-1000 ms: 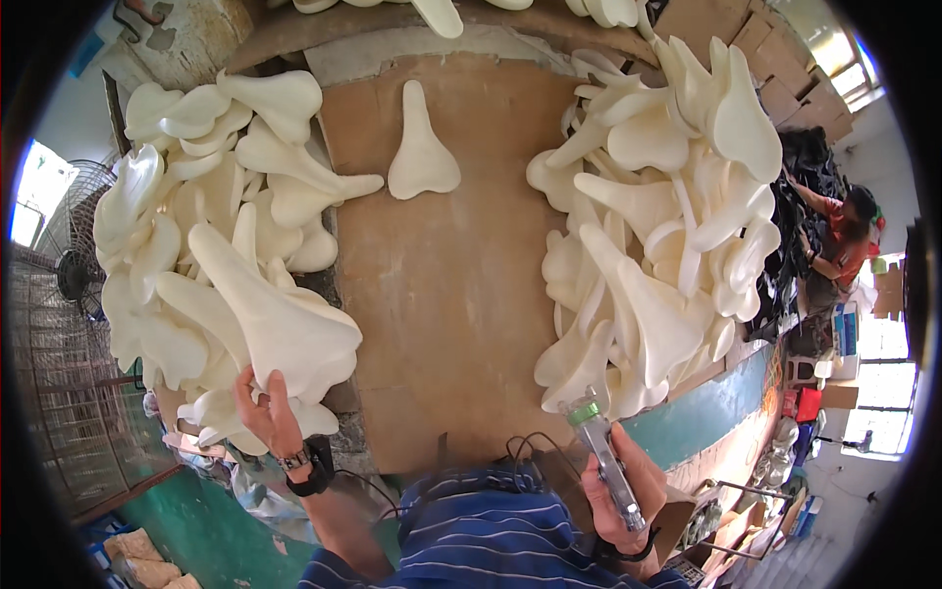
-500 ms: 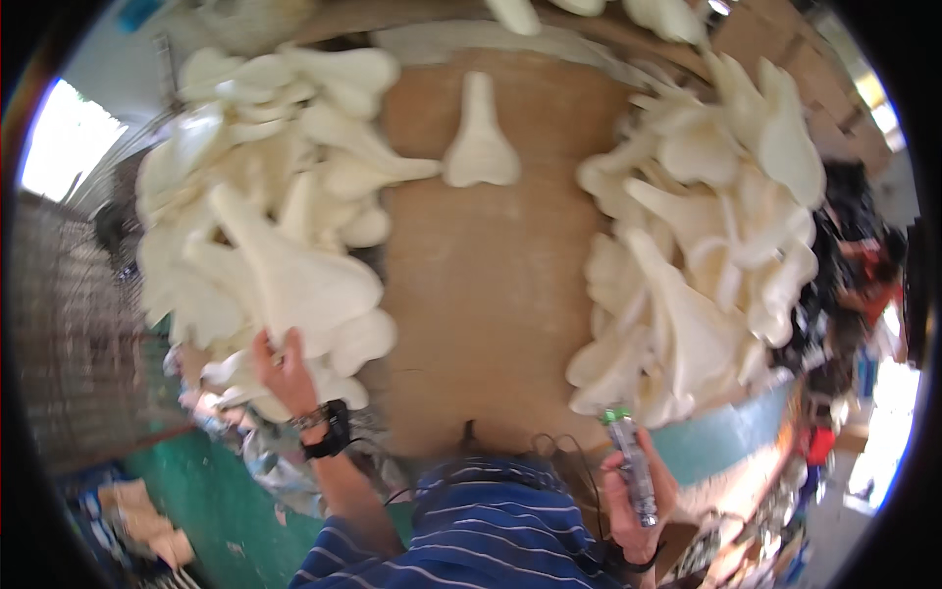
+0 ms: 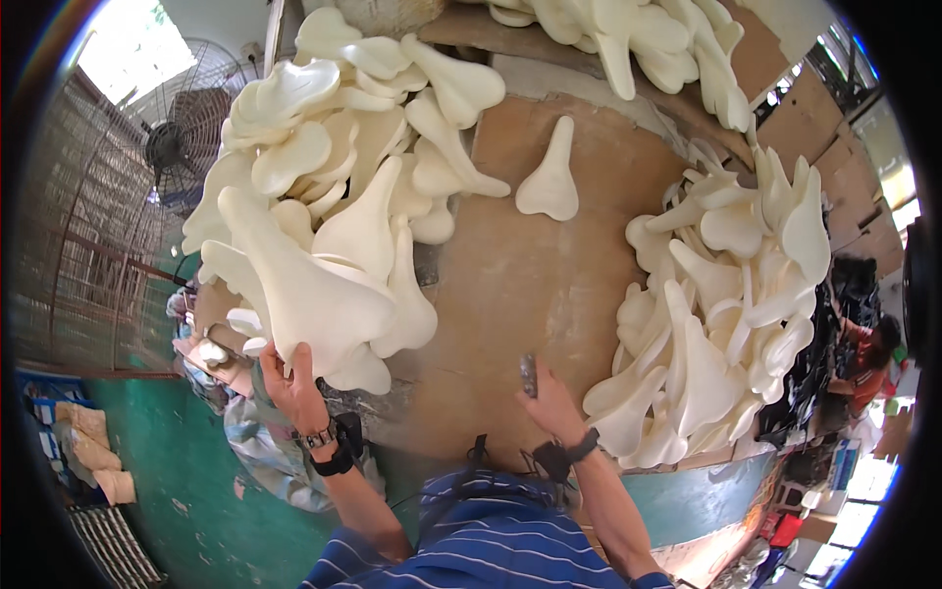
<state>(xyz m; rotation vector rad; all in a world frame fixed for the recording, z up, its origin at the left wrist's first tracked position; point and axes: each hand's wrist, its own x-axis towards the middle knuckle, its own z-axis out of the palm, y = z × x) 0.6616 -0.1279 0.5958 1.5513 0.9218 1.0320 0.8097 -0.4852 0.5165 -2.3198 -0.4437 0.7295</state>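
My left hand (image 3: pixel 297 395) pinches the lower edge of a large cream bicycle saddle pad (image 3: pixel 304 280), its narrow nose pointing up and away, on the front of the left pile. My right hand (image 3: pixel 554 404) is closed over the near middle of the brown work surface (image 3: pixel 510 304). A grey, slim cylinder (image 3: pixel 529 376) sticks out of its fingers; the rest is hidden by the hand. One loose saddle pad (image 3: pixel 551 182) lies alone at the far middle, nose pointing away.
Piles of similar pads stand at left and right (image 3: pixel 702 368), with more pads (image 3: pixel 657 39) on a far ledge. A fan (image 3: pixel 167 142) and wire rack (image 3: pixel 88 236) are at left. Bundled cloth or plastic (image 3: pixel 280 461) lies below the left pile. Another person (image 3: pixel 868 363) is at far right.
The view has shifted, moving the scene in the picture. My right hand has come from the lower right to over the work surface, still holding the cylinder. My left hand stays at the pad's edge.
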